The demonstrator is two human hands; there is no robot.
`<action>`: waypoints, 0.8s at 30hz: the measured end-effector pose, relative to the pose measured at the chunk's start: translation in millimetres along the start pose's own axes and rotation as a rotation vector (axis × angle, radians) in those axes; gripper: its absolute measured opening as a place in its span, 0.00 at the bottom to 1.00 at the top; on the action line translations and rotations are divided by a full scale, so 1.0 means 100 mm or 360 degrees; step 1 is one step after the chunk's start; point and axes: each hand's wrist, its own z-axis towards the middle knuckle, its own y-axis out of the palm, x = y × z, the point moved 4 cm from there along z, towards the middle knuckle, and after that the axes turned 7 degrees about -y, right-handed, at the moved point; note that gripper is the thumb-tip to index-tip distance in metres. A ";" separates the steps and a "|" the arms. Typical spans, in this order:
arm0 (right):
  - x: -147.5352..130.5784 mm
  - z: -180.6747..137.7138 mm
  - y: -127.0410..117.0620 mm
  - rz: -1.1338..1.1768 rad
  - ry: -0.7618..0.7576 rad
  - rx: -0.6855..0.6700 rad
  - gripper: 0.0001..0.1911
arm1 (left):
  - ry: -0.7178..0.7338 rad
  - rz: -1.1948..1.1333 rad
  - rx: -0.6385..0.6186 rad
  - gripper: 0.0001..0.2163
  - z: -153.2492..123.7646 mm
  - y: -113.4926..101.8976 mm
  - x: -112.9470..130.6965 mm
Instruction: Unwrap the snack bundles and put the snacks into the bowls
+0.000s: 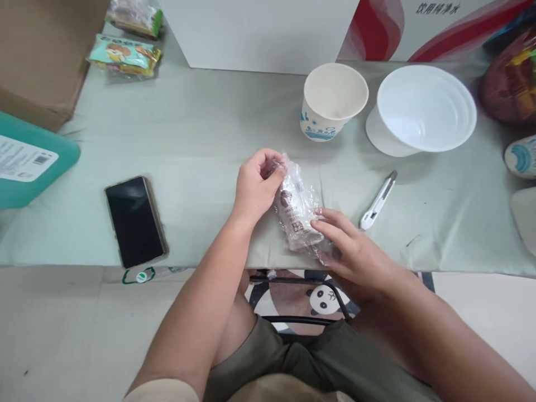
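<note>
A small snack in a clear crinkled wrapper (296,207) lies on the grey-green table (201,145) near its front edge. My left hand (256,184) pinches the far end of the wrapper, fingers closed on it. My right hand (349,251) holds the near end, its fingers pressed on the plastic. A white utility knife (378,202) lies just to the right of my right hand, touched by neither hand.
A paper cup (333,100) and a white plastic bowl on its lid (425,109) stand behind the hands. A dark phone (134,220) lies at the left, near a green container (29,162) and a cardboard box (42,50). Snack packets (124,54) lie at the back left.
</note>
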 end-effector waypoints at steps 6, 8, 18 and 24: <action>0.05 0.01 0.05 -0.0242 0.0040 0.0219 0.31 | 0.0032 0.0127 -0.0007 0.03 -0.05 0.03 0.03; 0.06 0.05 0.08 -0.0298 0.0017 0.0261 0.29 | 0.0046 0.0157 -0.0016 0.03 -0.07 0.04 0.05; -0.04 0.24 0.16 -0.0142 -0.0322 0.0291 0.13 | 0.0070 0.0177 -0.0026 0.03 -0.16 -0.05 0.03; -0.12 0.34 0.16 0.0019 -0.0464 0.0395 0.10 | -0.0050 -0.0066 -0.0124 0.06 -0.19 -0.02 0.00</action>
